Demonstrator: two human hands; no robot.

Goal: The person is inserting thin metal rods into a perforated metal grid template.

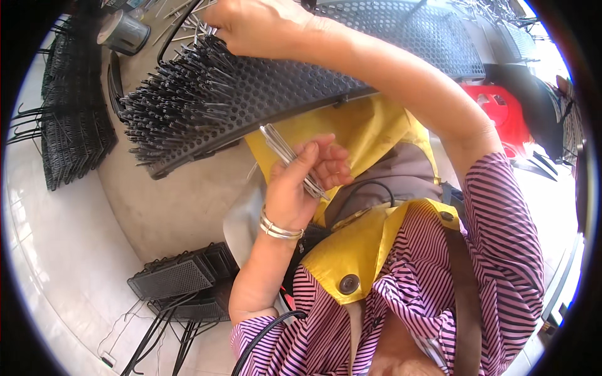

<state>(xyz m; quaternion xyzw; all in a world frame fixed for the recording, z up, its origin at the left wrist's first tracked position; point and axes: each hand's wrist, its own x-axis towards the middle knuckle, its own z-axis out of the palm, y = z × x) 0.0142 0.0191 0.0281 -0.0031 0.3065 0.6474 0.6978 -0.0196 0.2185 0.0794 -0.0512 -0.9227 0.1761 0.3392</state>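
Observation:
My left hand (pixel 298 175) is closed around a small bundle of thin silvery rods (pixel 280 147), pressed under the thumb while the other fingers curl loosely. It is held in front of my yellow apron (pixel 360 141). My right arm reaches across to the far left, where my right hand (pixel 260 25) hovers over a long black perforated board (pixel 282 94). Its fingers are bent together; what they grip, if anything, is hidden. Many thin dark pieces with pale tips (pixel 182 91) stand packed in the holes at the board's left end, just below that hand.
Loose silvery rods (pixel 180 31) lie beyond the board, near a grey cylindrical can (pixel 124 32). Stacked black racks (pixel 75 113) stand at the far left. More black mesh trays (pixel 172 281) sit at lower left. A red plastic stool (pixel 495 109) is on the right.

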